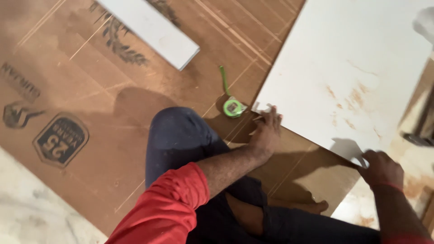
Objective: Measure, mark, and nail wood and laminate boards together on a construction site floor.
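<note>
- The left hand (266, 129) lay fingers-together on the near corner of the white panel (348, 72).
- The right hand (382, 168) pinched that panel's near edge.
- A green tape measure (233, 107) sat just beyond the left fingertips, bare brown board (113, 81) past it.

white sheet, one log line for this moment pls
left hand: on white sheet corner | right hand: gripping sheet edge | tape measure: on brown board, beside left hand | white strip: apart
</note>
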